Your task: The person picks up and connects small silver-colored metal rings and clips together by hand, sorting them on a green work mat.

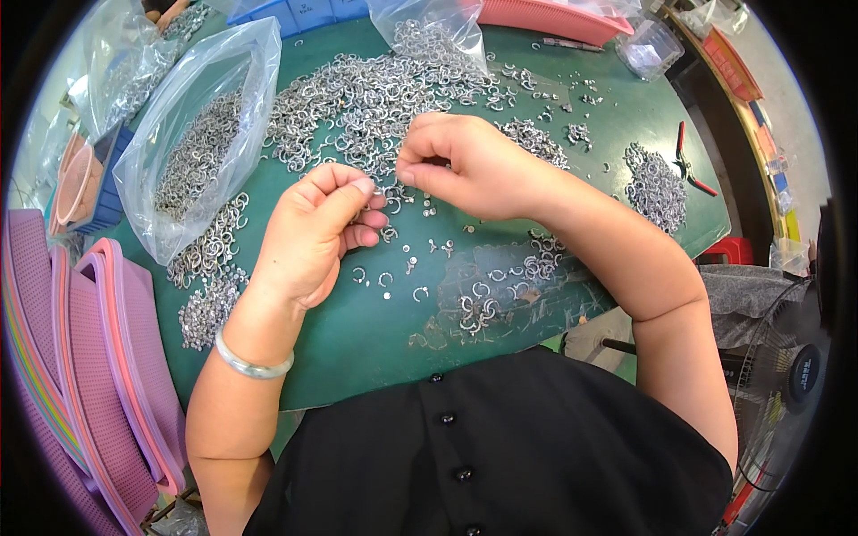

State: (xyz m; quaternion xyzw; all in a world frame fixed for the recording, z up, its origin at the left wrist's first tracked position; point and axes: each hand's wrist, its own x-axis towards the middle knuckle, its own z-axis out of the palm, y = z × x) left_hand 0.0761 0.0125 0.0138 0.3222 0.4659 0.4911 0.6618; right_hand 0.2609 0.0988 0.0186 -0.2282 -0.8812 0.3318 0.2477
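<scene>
Green, scuffed sheeting covers the table (357, 357), with stacked purple baskets (134, 357) at its left and a black fan (795, 384) at lower right. Red-handled pliers (684, 165) lie near its right edge. Silvery, C-shaped metal pieces (349, 98) are heaped beyond the hands, beside a clear bag (259, 54). The person's left hand (308, 223) pinches a small metal piece (375, 191) between thumb and forefinger; the right hand (483, 170) has its fingertips drawn together, whether around anything cannot be told.
</scene>
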